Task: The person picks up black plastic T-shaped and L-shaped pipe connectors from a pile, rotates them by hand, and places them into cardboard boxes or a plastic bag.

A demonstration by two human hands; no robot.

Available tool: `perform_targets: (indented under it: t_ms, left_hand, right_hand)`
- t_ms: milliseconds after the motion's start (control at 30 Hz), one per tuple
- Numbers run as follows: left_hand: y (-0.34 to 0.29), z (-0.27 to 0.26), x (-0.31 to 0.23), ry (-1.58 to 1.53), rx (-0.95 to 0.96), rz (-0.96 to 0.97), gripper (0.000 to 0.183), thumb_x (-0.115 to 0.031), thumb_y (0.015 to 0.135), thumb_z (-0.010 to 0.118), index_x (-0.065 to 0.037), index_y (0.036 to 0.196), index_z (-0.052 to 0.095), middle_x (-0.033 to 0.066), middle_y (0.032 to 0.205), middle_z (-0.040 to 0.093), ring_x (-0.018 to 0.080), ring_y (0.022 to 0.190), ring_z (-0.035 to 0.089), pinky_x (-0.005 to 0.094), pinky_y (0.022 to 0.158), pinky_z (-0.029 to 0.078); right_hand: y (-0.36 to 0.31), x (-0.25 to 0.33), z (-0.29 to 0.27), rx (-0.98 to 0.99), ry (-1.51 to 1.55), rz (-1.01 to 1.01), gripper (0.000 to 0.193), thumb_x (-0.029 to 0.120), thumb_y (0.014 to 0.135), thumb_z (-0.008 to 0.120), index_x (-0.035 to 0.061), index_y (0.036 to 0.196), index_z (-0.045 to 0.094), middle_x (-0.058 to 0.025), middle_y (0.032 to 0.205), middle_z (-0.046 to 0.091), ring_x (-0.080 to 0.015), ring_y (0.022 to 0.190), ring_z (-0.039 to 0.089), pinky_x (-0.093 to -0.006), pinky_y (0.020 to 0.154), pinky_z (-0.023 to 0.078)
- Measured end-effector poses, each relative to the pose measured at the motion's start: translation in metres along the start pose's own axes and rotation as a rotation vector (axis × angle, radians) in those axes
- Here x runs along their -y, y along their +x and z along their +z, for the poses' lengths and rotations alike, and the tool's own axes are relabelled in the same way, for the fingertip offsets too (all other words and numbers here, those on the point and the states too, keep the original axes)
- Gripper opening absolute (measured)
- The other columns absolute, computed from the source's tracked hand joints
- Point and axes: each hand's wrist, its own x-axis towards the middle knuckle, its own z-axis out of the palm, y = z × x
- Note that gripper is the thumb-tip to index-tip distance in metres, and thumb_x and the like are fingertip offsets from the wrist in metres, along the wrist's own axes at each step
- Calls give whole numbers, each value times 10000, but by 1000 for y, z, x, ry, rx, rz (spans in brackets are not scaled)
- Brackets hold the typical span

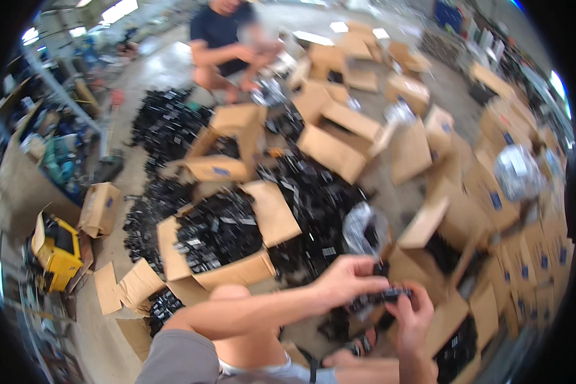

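Between my two hands, low and right of centre, is a small black plastic part (390,295), blurred so its kind cannot be told. My left hand (347,281) reaches across from the left and pinches at it with thumb and fingers. From below, my right hand (413,317) grips its right end between thumb and fingers. Beneath the hands lie more black pieces and some clear plastic wrap. A clear plastic bag (363,227) sits just beyond my left hand. Left of them stands an open cardboard box (233,272) heaped with black parts (217,227).
Loose black parts (169,125) cover the floor in piles. Open cartons (333,153) crowd the middle and right, with stacked cartons (534,262) at far right. Another person (221,38) crouches at the back. A yellow crate (64,265) stands at left.
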Motion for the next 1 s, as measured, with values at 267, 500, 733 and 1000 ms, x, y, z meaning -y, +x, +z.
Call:
perform_targets:
  t_ms: [267, 500, 733, 1000]
  left_hand:
    - [-16, 2, -11, -65, -104, 159, 358, 2, 922, 734, 43, 1259, 622, 68, 1120, 718, 108, 1046, 668, 270, 926, 540]
    - [-60, -32, -89, 39, -560, 541, 329, -139, 993, 671, 28, 1271, 620, 127, 1145, 712, 169, 1040, 694, 297, 914, 565]
    - [-52, -53, -63, 21, -657, 453, 368, -73, 956, 717, 37, 1294, 621, 112, 1146, 718, 157, 1049, 687, 274, 919, 549]
    - [-40, -69, -63, 375, -631, 258, 375, 36, 912, 716, 32, 1277, 631, 73, 1080, 720, 121, 982, 674, 269, 846, 561]
  right_hand:
    - [12, -11, -2, 197, 78, -76, 379, 160, 1016, 642, -31, 1327, 538, -162, 1251, 659, -185, 1067, 675, -341, 911, 602]
    - [87, -20, -32, 107, -225, 204, 368, 290, 1073, 542, 34, 1337, 560, -130, 1146, 685, -197, 947, 717, -296, 762, 578]
    - [248, -158, -33, 123, -1117, -302, 221, 201, 958, 632, 48, 1086, 728, -190, 974, 750, -332, 966, 733, -442, 820, 584]
    - [378, -277, 42, 203, -1473, -202, 190, 135, 915, 590, -3, 982, 702, -236, 1104, 710, -418, 1031, 687, -513, 875, 554]
